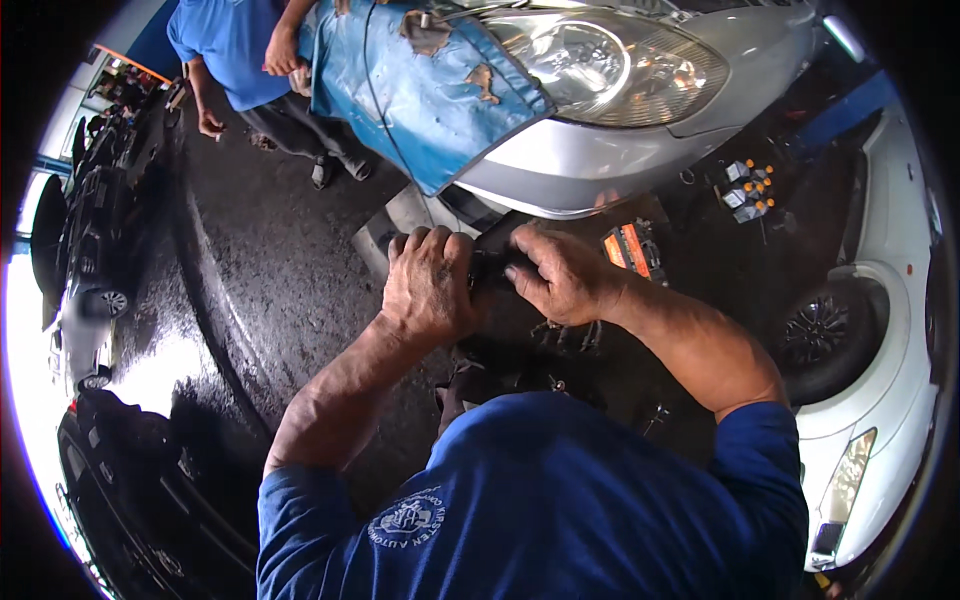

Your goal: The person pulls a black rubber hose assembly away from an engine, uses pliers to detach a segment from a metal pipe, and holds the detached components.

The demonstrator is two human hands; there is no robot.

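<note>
Both of my hands are raised in front of my chest around a small dark part (490, 266), too dark to name. My left hand (428, 282) is closed on its left side, knuckles up. From the right, my right hand (566, 276) pinches the same part between thumb and bent fingers. My fingers and the shadow hide much of its shape. Just beyond the hands are the silver car's front bumper (560, 165) and its headlight (605, 68). A torn blue fender cover (440, 120) drapes over the bumper's left part.
A person in a blue shirt (232, 55) stands at the far left beside the fender cover. An orange-and-black battery-like box (632, 250) and several orange-capped bottles (748, 190) are on the dark floor (270, 250). A white car (880, 400) stands right; dark cars (140, 480) stand left.
</note>
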